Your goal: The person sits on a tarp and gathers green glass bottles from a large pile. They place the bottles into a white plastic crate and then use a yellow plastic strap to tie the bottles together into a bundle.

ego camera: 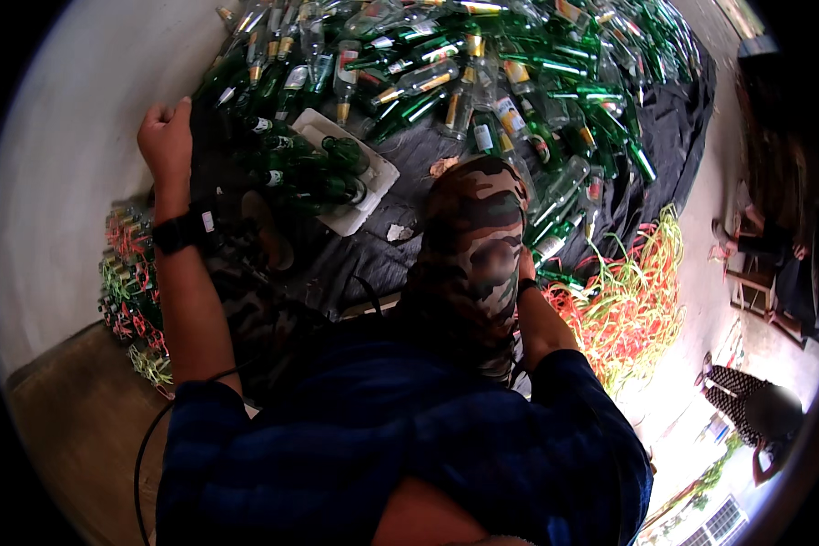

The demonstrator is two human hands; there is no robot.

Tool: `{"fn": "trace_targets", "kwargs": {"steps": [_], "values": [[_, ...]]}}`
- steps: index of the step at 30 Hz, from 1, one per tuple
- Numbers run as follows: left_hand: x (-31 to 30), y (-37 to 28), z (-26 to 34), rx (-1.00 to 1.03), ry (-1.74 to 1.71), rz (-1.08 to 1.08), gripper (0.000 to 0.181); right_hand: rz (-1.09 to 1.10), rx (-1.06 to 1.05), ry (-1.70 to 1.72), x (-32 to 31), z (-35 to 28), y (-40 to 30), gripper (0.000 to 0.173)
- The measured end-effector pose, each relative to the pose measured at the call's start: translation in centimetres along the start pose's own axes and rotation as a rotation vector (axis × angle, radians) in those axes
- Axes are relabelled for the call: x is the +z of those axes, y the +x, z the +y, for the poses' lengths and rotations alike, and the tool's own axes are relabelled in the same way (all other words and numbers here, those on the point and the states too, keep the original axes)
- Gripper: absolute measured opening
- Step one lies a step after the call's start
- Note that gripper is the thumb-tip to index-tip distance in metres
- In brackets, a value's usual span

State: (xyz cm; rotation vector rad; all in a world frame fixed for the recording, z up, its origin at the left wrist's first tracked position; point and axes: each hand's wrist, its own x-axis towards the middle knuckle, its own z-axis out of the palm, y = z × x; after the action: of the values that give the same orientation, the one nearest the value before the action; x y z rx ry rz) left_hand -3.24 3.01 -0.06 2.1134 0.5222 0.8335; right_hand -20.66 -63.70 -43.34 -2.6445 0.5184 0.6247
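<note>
My left hand (166, 140) is raised at the left beside the pale wall, its fingers curled against a dark edge. Whether it grips anything there I cannot tell. Most of my right hand (526, 265) is hidden behind my camouflage-covered knee (478, 211), close to green glass bottles (551, 244). Between my legs and the pile lies a white foam tray (381, 179), set at an angle. Several green bottles (345, 153) are grouped on it, partly in shadow. A large heap of loose green and clear glass bottles (416, 78) spreads ahead of me.
Black plastic sheeting (375, 256) lies under the bottles, with a pale scrap (400, 233) on it. Red and yellow-green plastic strips (621, 300) are heaped at the right. Strip-tied bottles (131, 273) stand by the left wall. Two people (785, 266) are at the far right.
</note>
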Motion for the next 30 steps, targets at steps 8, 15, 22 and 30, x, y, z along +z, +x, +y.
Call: {"fn": "trace_targets", "kwargs": {"steps": [8, 15, 22, 30], "values": [[0.4, -0.2, -1.4, 0.151, 0.151, 0.016, 0.043, -0.115, 0.010, -0.130, 5.1, 6.0, 4.5, 0.038], [-0.1, -0.7, 0.7, 0.145, 0.097, -0.012, 0.042, -0.141, -0.026, -0.097, 2.6, 1.2, 2.1, 0.035], [0.3, -1.4, 2.3, 0.214, 0.078, 0.015, 0.043, -0.108, -0.096, -0.014, -4.1, -0.7, 0.8, 0.033], [-0.3, 1.7, 4.1, 0.280, -0.055, 0.090, 0.040, 0.112, -0.176, 0.161, -14.4, -4.9, -1.4, 0.026]]}}
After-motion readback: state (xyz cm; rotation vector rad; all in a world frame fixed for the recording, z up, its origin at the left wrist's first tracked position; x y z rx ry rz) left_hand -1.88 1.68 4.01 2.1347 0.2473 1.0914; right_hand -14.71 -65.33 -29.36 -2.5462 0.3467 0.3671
